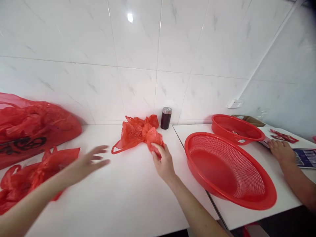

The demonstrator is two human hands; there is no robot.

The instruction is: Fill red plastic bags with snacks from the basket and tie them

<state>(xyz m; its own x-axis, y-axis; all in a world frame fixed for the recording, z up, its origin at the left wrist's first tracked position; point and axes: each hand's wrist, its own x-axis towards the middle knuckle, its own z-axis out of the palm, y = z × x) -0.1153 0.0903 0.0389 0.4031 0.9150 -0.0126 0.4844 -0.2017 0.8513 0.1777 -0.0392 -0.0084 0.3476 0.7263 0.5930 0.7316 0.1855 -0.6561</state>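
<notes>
In the middle of the white table, near the wall, lies a crumpled red plastic bag (134,131) with a loop handle spread toward the left. My right hand (164,161) grips its bunched right end between thumb and fingers. My left hand (89,164), slightly blurred, hovers over the table with fingers apart and nothing in them. Beneath and beside my left forearm rests another red plastic bag (41,171), knotted and crumpled. Behind that one sits a large, full red plastic bag (56,123) with black print.
A dark tumbler (166,119) with a silver lid stands by the wall. On the right are a large red plastic colander (209,171) and a red basin (219,125). Another person's hand (282,151) rests beside a blue-and-white printed item (304,158) and small red packets (283,135).
</notes>
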